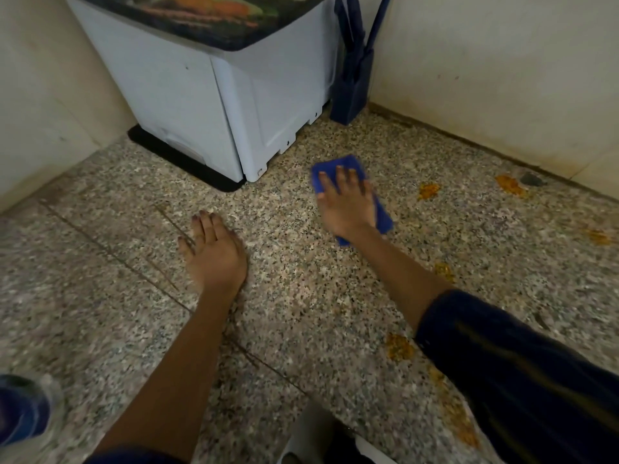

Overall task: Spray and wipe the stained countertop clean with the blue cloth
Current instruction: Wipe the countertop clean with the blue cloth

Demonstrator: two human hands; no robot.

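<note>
Two hands: both flat on counter [301, 296]
Right hand [346, 202]: fingers straight, pressing cloth [385, 216]
Left hand [211, 249]: fingers relaxed, holding nothing
Stains [428, 190]: orange, right of cloth

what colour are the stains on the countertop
Orange-yellow, on the speckled granite countertop; the stains lie right of the blue cloth. Head view, the only one.

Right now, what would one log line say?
right hand: presses blue cloth flat | left hand: rests open on granite countertop | orange stains: remain to the right
</note>
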